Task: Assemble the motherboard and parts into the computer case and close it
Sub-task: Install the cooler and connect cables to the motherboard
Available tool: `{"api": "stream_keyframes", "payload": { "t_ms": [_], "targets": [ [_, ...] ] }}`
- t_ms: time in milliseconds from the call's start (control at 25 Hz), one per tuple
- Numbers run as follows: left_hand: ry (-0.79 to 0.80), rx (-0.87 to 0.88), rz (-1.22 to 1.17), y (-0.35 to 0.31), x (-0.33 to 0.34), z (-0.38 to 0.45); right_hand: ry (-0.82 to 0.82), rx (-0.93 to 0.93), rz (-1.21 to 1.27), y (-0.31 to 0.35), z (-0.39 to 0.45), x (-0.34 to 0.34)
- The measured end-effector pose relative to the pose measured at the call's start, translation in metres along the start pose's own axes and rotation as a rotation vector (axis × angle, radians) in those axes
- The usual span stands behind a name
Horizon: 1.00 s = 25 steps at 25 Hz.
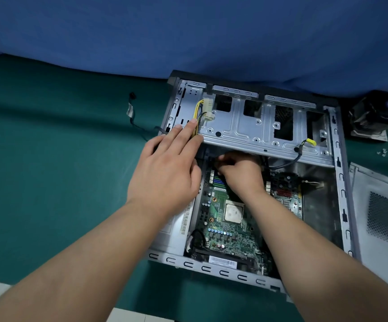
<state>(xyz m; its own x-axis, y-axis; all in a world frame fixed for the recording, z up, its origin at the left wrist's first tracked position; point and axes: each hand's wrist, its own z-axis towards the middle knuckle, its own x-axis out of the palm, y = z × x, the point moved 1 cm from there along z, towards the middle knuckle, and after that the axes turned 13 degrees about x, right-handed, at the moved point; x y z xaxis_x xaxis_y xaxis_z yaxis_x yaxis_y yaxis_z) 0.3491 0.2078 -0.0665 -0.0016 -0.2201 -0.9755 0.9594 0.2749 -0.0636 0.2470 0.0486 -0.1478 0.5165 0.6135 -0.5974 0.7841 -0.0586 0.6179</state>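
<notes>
Motherboard (229, 219) seated in open computer case (341, 182), lying on green mat (49, 182). CPU (234, 213) bare, no cooler fitted. Right hand (241, 173) curled under far drive cage (265, 129), apparently on a connector; exact grip hidden. Left hand (167, 168) flat, fingers straight, pressing cage's left edge by yellow power cables (198, 117). Outstanding, by judgement: CPU cooler (374, 115) far right, loose cable (132, 112) far left, screws (382, 152), side panel (383, 219) right. Roughly early-to-middle stage.

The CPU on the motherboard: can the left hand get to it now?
Probably yes. The CPU lies uncovered; the left hand rests on the case edge nearby, fingers straight, holding nothing. Only the right forearm passes close.
</notes>
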Motion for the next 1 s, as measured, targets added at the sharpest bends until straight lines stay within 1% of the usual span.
{"api": "stream_keyframes", "payload": {
  "t_ms": [120, 320, 640, 1000],
  "targets": [
    [-0.021, -0.001, 0.002, -0.001, 0.0, -0.001, -0.017, -0.05, -0.088, 0.002, 0.003, 0.007],
    [-0.008, -0.009, -0.001, -0.001, -0.001, 0.0, -0.04, -0.053, -0.152, 0.002, 0.009, 0.01],
    [0.003, -0.009, 0.005, -0.001, 0.0, 0.0, -0.044, -0.09, -0.172, 0.002, 0.01, 0.01],
    [0.009, -0.011, 0.001, -0.002, -0.001, 0.0, -0.103, -0.135, -0.265, 0.009, 0.002, 0.013]
  ]
}}
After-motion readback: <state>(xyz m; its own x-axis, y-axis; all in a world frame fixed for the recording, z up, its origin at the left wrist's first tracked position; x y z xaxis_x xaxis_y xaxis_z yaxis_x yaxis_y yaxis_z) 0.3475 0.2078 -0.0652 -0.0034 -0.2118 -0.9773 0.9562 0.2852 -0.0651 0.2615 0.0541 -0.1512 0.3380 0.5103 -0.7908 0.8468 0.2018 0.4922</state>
